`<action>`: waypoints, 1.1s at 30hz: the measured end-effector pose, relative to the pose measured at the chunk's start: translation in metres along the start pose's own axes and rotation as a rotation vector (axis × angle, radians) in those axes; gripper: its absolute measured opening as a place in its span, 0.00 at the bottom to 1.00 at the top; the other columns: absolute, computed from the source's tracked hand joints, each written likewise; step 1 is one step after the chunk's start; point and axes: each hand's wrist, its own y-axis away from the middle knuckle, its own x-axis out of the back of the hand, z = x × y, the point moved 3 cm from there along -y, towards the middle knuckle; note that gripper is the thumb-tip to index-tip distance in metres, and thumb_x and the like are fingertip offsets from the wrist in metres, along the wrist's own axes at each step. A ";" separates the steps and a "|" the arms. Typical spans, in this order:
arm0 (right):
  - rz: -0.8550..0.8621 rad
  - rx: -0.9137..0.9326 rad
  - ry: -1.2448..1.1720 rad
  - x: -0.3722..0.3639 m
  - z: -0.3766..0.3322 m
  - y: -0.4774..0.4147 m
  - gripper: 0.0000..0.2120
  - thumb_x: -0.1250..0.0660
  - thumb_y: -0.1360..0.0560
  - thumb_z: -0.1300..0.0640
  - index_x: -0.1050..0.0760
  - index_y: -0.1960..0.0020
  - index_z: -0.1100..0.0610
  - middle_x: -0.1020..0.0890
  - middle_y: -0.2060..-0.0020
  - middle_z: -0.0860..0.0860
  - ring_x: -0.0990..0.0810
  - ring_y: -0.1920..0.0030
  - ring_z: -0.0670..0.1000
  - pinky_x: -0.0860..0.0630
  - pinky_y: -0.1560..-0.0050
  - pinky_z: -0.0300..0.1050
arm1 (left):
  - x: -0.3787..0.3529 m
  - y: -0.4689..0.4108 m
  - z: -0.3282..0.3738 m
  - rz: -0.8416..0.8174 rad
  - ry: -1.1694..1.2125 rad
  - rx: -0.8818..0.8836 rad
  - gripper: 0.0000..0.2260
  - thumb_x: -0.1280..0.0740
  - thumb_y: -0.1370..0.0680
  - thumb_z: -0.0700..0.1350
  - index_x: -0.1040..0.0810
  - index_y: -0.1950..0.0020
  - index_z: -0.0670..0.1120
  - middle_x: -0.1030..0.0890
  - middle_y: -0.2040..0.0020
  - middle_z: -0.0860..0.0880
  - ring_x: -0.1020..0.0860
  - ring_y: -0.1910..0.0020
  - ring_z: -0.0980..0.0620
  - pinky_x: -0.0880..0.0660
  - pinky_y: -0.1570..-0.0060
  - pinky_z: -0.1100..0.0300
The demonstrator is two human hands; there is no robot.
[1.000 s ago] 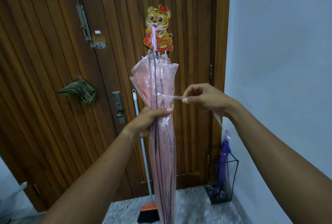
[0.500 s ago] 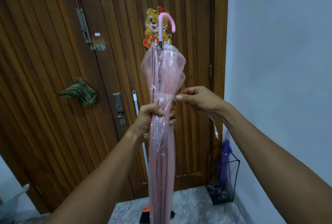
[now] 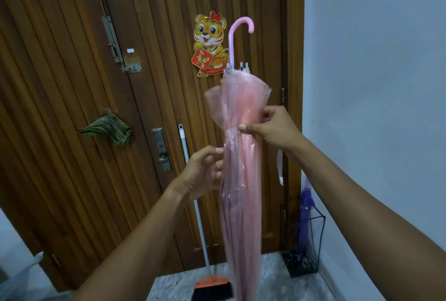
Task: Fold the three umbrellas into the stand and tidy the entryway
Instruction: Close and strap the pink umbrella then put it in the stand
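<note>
A clear pink umbrella hangs upright in front of me, folded, its curved pink handle at the top. My right hand grips the canopy at the gathered waist, thumb pressed on the wrap strap. My left hand is just below, fingers loosely touching the canopy's left side. A purple umbrella stands folded in the black wire stand in the right corner.
A wooden double door fills the view, with a tiger sticker and a green cloth on a handle. A broom leans against the door. A pale wall stands at right.
The strap went around the canopy and my right hand closed onto the umbrella's waist. My left hand loosened its grip and slid lower. The umbrella turned, so its handle hook faces right.
</note>
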 end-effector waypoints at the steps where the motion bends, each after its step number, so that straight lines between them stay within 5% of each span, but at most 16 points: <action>1: 0.039 0.000 0.071 -0.002 0.003 -0.001 0.22 0.20 0.32 0.53 0.19 0.41 0.57 0.14 0.51 0.48 0.13 0.54 0.44 0.15 0.50 0.46 | -0.006 -0.001 -0.003 0.027 -0.059 -0.011 0.20 0.34 0.24 0.51 0.24 0.33 0.47 0.21 0.56 0.50 0.22 0.60 0.53 0.24 0.55 0.57; 5: 0.053 0.041 0.140 -0.015 -0.005 0.000 0.23 0.20 0.32 0.50 0.20 0.40 0.54 0.14 0.51 0.47 0.13 0.53 0.44 0.15 0.51 0.45 | -0.029 -0.026 -0.014 0.402 -0.404 -0.133 0.39 0.18 0.35 0.49 0.31 0.27 0.51 0.21 0.39 0.52 0.20 0.42 0.55 0.22 0.47 0.57; 8: -0.082 0.032 0.288 -0.016 -0.015 -0.003 0.30 0.20 0.34 0.44 0.20 0.36 0.56 0.15 0.46 0.47 0.16 0.47 0.46 0.17 0.48 0.44 | -0.024 -0.026 -0.016 0.587 -0.310 -0.161 0.14 0.25 0.30 0.37 0.20 0.45 0.42 0.17 0.55 0.47 0.17 0.60 0.57 0.22 0.64 0.65; 10: -0.092 0.015 0.422 -0.009 -0.018 -0.006 0.24 0.21 0.34 0.41 0.17 0.44 0.55 0.16 0.53 0.44 0.17 0.52 0.44 0.21 0.53 0.42 | -0.010 -0.021 -0.013 0.665 -0.289 -0.140 0.07 0.29 0.31 0.35 0.19 0.54 0.40 0.19 0.62 0.45 0.19 0.67 0.55 0.23 0.69 0.63; 13: -0.148 -0.013 0.316 0.004 -0.016 -0.004 0.16 0.23 0.28 0.46 0.16 0.59 0.61 0.18 0.66 0.50 0.21 0.63 0.45 0.25 0.58 0.43 | 0.001 -0.016 -0.008 0.597 -0.207 -0.108 0.11 0.31 0.38 0.36 0.22 0.57 0.37 0.22 0.64 0.42 0.22 0.66 0.47 0.24 0.69 0.56; 16: -0.197 -0.012 0.203 0.008 -0.013 0.000 0.17 0.24 0.27 0.49 0.17 0.58 0.64 0.19 0.67 0.56 0.22 0.64 0.46 0.25 0.56 0.44 | -0.002 -0.014 -0.007 0.454 0.040 -0.139 0.14 0.36 0.45 0.37 0.27 0.60 0.38 0.28 0.68 0.44 0.27 0.71 0.49 0.27 0.68 0.58; 19: -0.230 -0.108 0.153 0.005 0.000 0.001 0.21 0.25 0.28 0.44 0.19 0.58 0.64 0.22 0.70 0.50 0.24 0.67 0.46 0.28 0.58 0.43 | -0.013 -0.011 -0.005 0.274 0.249 -0.157 0.11 0.42 0.43 0.35 0.29 0.62 0.40 0.31 0.70 0.47 0.29 0.75 0.51 0.25 0.65 0.58; 21: -0.275 -0.170 0.040 0.002 0.009 0.003 0.22 0.24 0.30 0.41 0.16 0.49 0.59 0.19 0.62 0.55 0.25 0.62 0.53 0.28 0.57 0.47 | -0.021 -0.008 -0.002 0.081 0.365 -0.087 0.14 0.46 0.40 0.34 0.26 0.59 0.39 0.29 0.70 0.47 0.28 0.74 0.51 0.23 0.60 0.56; 25: -0.398 -0.250 -0.313 -0.006 0.016 0.009 0.23 0.22 0.31 0.47 0.18 0.39 0.55 0.17 0.42 0.60 0.19 0.40 0.60 0.26 0.32 0.60 | -0.031 -0.009 0.009 -0.282 0.379 -0.007 0.19 0.44 0.37 0.37 0.23 0.49 0.36 0.20 0.63 0.42 0.21 0.63 0.44 0.25 0.42 0.44; 29: -0.335 -0.177 -0.177 -0.009 0.017 0.001 0.20 0.23 0.30 0.48 0.17 0.42 0.56 0.16 0.42 0.59 0.20 0.37 0.62 0.29 0.31 0.66 | -0.010 -0.007 0.002 -0.152 0.234 0.065 0.23 0.45 0.31 0.41 0.23 0.40 0.34 0.20 0.51 0.39 0.20 0.51 0.42 0.24 0.44 0.43; 33: -0.098 -0.124 0.132 -0.014 0.019 -0.003 0.23 0.23 0.28 0.48 0.19 0.38 0.57 0.14 0.48 0.49 0.15 0.45 0.47 0.21 0.39 0.47 | -0.001 -0.009 -0.004 0.132 -0.136 0.029 0.20 0.31 0.28 0.51 0.25 0.39 0.43 0.22 0.53 0.47 0.23 0.54 0.51 0.25 0.46 0.50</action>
